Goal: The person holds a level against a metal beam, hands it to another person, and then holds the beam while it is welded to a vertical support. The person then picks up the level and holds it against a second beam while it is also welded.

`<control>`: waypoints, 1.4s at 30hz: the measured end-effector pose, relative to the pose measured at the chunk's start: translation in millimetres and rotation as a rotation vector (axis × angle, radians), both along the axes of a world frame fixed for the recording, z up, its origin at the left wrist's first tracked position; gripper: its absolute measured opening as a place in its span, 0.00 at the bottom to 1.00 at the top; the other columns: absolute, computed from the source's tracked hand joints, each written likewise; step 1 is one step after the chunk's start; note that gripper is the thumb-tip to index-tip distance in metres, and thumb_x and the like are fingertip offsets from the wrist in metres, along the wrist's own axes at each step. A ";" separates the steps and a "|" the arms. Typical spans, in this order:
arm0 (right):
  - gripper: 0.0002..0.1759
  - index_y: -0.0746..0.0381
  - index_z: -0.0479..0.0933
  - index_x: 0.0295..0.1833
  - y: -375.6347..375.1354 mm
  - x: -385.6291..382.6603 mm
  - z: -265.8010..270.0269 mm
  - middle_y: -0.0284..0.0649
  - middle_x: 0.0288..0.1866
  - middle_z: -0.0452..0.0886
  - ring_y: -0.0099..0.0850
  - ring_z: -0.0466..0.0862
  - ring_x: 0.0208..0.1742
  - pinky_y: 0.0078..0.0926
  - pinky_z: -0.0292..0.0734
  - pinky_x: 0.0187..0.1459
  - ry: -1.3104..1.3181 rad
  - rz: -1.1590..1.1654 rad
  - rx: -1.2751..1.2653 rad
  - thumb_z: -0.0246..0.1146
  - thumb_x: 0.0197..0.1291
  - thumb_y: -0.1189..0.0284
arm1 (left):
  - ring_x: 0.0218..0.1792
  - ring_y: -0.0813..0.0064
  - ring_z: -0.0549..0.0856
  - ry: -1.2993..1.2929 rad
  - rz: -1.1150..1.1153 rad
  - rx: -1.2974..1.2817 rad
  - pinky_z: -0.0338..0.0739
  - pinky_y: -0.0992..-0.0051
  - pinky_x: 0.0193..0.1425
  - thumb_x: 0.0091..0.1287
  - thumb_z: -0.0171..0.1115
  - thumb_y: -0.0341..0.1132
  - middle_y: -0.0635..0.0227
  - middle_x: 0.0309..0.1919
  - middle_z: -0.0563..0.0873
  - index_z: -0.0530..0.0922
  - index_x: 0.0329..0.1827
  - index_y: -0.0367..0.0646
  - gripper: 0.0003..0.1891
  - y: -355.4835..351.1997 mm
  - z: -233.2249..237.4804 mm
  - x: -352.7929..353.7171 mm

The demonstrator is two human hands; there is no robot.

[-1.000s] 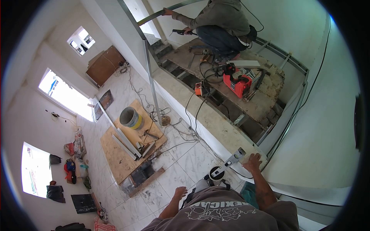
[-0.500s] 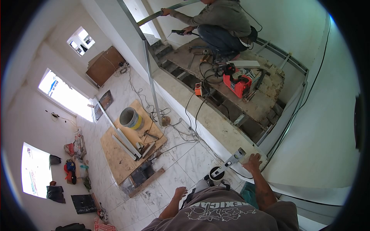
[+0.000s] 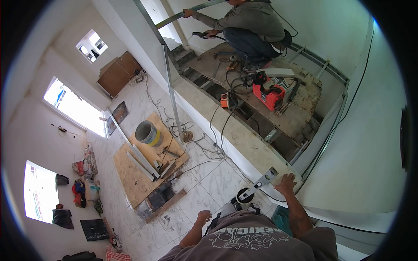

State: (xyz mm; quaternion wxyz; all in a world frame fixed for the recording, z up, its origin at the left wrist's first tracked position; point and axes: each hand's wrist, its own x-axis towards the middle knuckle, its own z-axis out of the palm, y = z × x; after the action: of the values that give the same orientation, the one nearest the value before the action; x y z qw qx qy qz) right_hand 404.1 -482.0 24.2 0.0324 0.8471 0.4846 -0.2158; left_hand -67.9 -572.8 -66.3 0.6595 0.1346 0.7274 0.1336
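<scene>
1. The right hand (image 3: 285, 183) is spread wide, its fingers fanned over the near end of the ledge (image 3: 244, 141), by the corner next to the wall; it grasps nothing.
2. The left hand (image 3: 203, 216) is free, fingers loosely parted, held above the tiled floor (image 3: 215, 182) and well apart from the ledge.
3. A silvery level (image 3: 260, 182) slants just beside the right hand. Its upper end is at the ledge's near edge, its lower end over a dark bucket (image 3: 244, 195); whether it touches either cannot be told.
4. Beyond the ledge, a co-worker (image 3: 254, 26) crouches on a rough platform (image 3: 307, 100), one hand on a metal bar (image 3: 174, 18), the other gripping a dark tool (image 3: 201, 35).
5. A red machine (image 3: 271, 96) stands towards the platform's near edge, with cables around it.
6. Left of the ledge, a wooden board (image 3: 126, 174) lies on the floor. A grey bucket (image 3: 148, 132) stands near its far edge, and a hammer (image 3: 172, 152) lies towards its right edge.
</scene>
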 end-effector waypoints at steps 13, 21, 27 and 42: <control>0.49 0.69 0.65 0.61 2.8 -2.5 13.3 0.56 0.64 0.59 0.57 0.56 0.72 0.66 0.60 0.61 0.021 -0.009 -0.034 0.76 0.34 0.55 | 0.54 0.57 0.80 -0.007 0.006 0.031 0.71 0.55 0.57 0.66 0.56 0.43 0.54 0.54 0.81 0.73 0.59 0.41 0.21 2.8 0.1 -1.2; 0.51 0.69 0.64 0.63 2.5 -2.6 11.5 0.56 0.64 0.58 0.56 0.55 0.72 0.65 0.61 0.61 0.017 -0.005 -0.035 0.77 0.35 0.55 | 0.54 0.57 0.80 0.000 0.007 0.025 0.71 0.55 0.56 0.67 0.56 0.42 0.54 0.54 0.81 0.73 0.59 0.41 0.21 3.8 1.8 1.7; 0.52 0.68 0.63 0.64 3.1 -0.9 8.4 0.57 0.66 0.57 0.57 0.54 0.72 0.65 0.60 0.61 0.028 -0.011 -0.047 0.77 0.34 0.55 | 0.52 0.59 0.81 -0.010 0.016 0.018 0.72 0.55 0.55 0.67 0.56 0.42 0.55 0.53 0.81 0.74 0.59 0.42 0.20 -0.2 -3.9 0.2; 0.51 0.70 0.64 0.63 1.1 -0.4 4.9 0.59 0.66 0.58 0.58 0.55 0.72 0.67 0.60 0.62 0.033 -0.011 -0.006 0.77 0.35 0.56 | 0.51 0.59 0.81 -0.007 0.034 0.043 0.72 0.56 0.55 0.66 0.57 0.42 0.55 0.53 0.81 0.73 0.59 0.40 0.21 -4.7 -0.8 1.4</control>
State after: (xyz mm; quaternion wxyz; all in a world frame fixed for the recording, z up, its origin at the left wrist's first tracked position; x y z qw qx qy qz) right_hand 403.7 -480.9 29.0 0.0258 0.8458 0.4799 -0.2316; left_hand -66.5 -577.5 -67.1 0.6568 0.1359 0.7241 0.1606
